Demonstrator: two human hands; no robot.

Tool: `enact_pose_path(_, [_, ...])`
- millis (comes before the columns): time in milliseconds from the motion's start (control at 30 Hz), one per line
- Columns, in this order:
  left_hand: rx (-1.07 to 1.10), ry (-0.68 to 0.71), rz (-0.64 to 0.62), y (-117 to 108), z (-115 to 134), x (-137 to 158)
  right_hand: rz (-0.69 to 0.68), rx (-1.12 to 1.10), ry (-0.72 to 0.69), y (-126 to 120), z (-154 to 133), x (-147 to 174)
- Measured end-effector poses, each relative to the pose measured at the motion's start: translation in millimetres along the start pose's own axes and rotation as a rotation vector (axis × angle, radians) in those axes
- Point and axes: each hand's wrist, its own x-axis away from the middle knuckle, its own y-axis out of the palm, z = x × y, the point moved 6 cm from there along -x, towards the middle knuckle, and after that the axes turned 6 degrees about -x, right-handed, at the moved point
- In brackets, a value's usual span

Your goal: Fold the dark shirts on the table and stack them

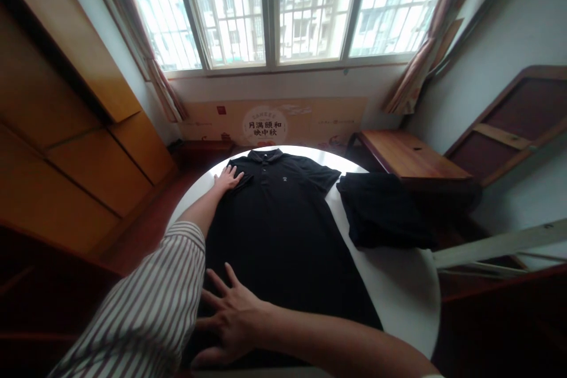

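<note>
A black polo shirt (283, 236) lies spread out face up, its collar pointing toward the window and a small light logo on the chest. Beneath it is a round white table (398, 289). My left hand (229, 178) rests with fingers spread on the shirt's left sleeve, near the shoulder. My right hand (234, 319) lies flat, fingers apart, on the lower left part of the shirt, with my forearm crossing the hem. Neither hand grips anything. To the right of the shirt sits a folded black cloth pile (383, 209).
A wooden desk (411, 156) stands beyond the table at right, and a pale bar (500, 242) reaches the table's right edge. Wooden cabinets (84, 171) line the left wall. A printed banner (310, 121) hangs under the barred window (305, 12).
</note>
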Motion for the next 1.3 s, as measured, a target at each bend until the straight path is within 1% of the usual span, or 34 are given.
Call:
enact_pose_path(67, [-0.017,-0.038,-0.007,3,-2,-3,-0.014,0.045,-0.057,4,-8,1])
enact_pose_path(167, [-0.025,-0.067,-0.011,-1,-1,-8,-0.04,0.103,-0.101,9,-14,2])
enact_pose_path(233, [-0.05,-0.094,-0.009,-6,4,-8,-0.047,0.127,-0.102,11,-15,3])
enact_pose_path(300, [-0.108,-0.09,0.03,-13,14,-3,-0.039,0.133,-0.103,13,-13,3])
enact_pose_path(367, [-0.159,-0.038,0.071,-15,31,10,-0.028,0.123,-0.108,14,-11,3])
enact_pose_path(467, [-0.167,0.027,0.063,-6,50,39,-0.03,0.094,-0.105,16,-9,2])
enact_pose_path(600, [-0.12,0.051,0.074,11,53,77,-0.037,0.055,-0.087,14,-12,0])
enact_pose_path(700, [-0.074,0.086,0.107,15,49,90,-0.043,-0.006,-0.106,3,-14,-5])
enact_pose_path(767, [-0.065,0.092,0.126,16,47,92,-0.058,-0.088,-0.037,-14,-4,-10])
enact_pose_path(800, [-0.067,0.089,0.14,15,46,92,-0.058,-0.148,0.026,-27,6,-11])
enact_pose_path(867, [-0.077,0.078,0.16,15,47,90,-0.016,-0.263,0.173,-63,36,-10])
enact_pose_path(900, [-0.084,0.071,0.162,15,47,90,0.057,-0.321,0.248,-88,56,-7])
enact_pose_path(967, [-0.094,0.054,0.145,16,49,89,0.232,-0.298,0.358,-143,100,6])
enact_pose_path(1000, [-0.097,0.045,0.129,17,50,88,0.344,-0.262,0.443,-173,126,17])
enact_pose_path(1033, [-0.098,0.037,0.116,18,50,88,0.513,-0.213,0.644,-203,156,37])
enact_pose_path(1067, [-0.099,0.032,0.106,18,50,88,0.649,-0.145,0.854,-229,183,59])
enact_pose_path(1100, [-0.099,0.03,0.102,18,51,87,0.714,-0.093,0.964,-250,204,78])
enact_pose_path(1133, [-0.098,0.031,0.102,18,51,87,0.751,-0.054,1.04,-266,222,96])
enact_pose_path(1200, [-0.091,0.043,0.109,17,51,87,0.777,0.004,1.202,-283,252,130])
enact_pose_path(1233, [-0.087,0.046,0.111,18,51,87,0.773,0.023,1.276,-285,265,146])
enact_pose_path(1300, [-0.079,0.052,0.119,18,51,87,0.754,0.061,1.381,-280,286,172])
